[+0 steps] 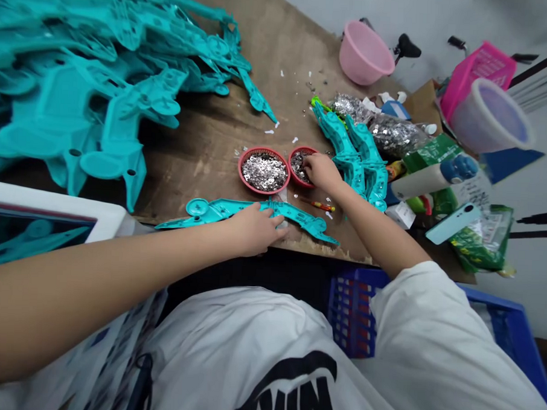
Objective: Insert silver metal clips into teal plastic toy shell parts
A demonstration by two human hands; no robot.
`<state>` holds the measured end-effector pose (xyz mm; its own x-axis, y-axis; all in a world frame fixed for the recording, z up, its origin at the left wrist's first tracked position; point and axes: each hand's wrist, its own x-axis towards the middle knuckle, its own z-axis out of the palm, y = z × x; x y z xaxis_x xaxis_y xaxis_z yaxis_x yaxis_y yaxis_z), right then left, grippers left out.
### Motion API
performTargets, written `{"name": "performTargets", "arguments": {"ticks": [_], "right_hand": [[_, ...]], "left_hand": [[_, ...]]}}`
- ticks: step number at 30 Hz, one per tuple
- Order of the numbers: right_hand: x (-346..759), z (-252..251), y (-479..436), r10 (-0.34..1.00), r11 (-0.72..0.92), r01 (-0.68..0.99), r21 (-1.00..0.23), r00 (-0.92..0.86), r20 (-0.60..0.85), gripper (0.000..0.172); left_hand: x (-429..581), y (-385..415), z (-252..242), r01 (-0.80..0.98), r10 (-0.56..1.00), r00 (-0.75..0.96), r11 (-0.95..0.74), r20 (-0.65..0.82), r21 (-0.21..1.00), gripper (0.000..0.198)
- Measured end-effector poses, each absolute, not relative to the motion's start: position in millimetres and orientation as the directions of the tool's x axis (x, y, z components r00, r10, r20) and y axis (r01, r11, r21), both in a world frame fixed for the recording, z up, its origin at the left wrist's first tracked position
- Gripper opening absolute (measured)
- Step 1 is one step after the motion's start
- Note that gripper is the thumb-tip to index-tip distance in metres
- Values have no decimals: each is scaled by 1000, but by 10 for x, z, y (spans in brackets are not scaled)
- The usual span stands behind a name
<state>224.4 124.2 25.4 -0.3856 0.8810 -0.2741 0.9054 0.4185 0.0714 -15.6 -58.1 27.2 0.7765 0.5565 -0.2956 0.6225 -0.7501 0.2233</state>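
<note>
Our left hand [255, 229] lay over the long turquoise part [296, 214] at the near edge of the wooden table [208, 145]; whether it gripped, we could not tell. Apart from it, our right hand [324, 172] had its fingertips in the small red basket [304, 185], their hold hidden. Just beside stood the larger red basket [265, 192] of silvery pieces [264, 172]; a screwdriver [321, 204] lay nearby.

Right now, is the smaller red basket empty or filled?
Not empty: small metal parts show inside the smaller red basket, where the right hand reaches; exact fill level unclear.
</note>
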Motion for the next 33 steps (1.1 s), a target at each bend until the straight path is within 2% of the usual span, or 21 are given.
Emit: {"name": "performTargets", "arguments": {"ticks": [3, 5, 8, 10, 13, 16, 20, 23, 29, 33], "right_hand": [[2355, 299, 1223, 900, 398, 916, 43, -381, -211, 48], [2470, 374, 1170, 929, 350, 936, -27, -351, -120, 43], [2692, 520, 971, 952, 304, 934, -188, -304, 31, 32], [2837, 597, 757, 947, 323, 901, -290, -308, 95, 29], [2991, 619, 414, 935, 352, 839, -416, -334, 117, 33], [3058, 526, 211, 936, 343, 793, -503, -332, 115, 37], [3054, 363, 210, 912, 386, 786, -483, -403, 75, 37], [3024, 281, 252, 867, 468, 756, -457, -493, 72, 42], [2996, 261, 172, 778, 579, 672, -462, -624, 69, 50], [3016, 313, 158, 790, 565, 686, -458, -609, 63, 39]], "left_hand": [[-156, -556, 300, 608, 546, 786, -768, -291, 202, 77], [-136, -540, 329, 578, 529, 809, -796, -256, 182, 62], [-83, -478, 366, 493, 484, 870, -856, -93, 155, 31], [-65, -381, 363, 484, 498, 864, -861, 70, 157, 28], [-133, -120, 251, 627, 667, 703, -745, 246, 229, 39], [-335, 235, -39, 773, 844, 471, -536, 257, 340, 39], [-631, 625, -511, 818, 921, 367, -386, 129, 427, 29], [-739, 756, -698, 818, 930, 331, -366, 156, 444, 30], [-780, 786, -687, 816, 950, 278, -311, 141, 487, 30], [-770, 746, -583, 786, 962, 215, -271, 166, 556, 32]]}}
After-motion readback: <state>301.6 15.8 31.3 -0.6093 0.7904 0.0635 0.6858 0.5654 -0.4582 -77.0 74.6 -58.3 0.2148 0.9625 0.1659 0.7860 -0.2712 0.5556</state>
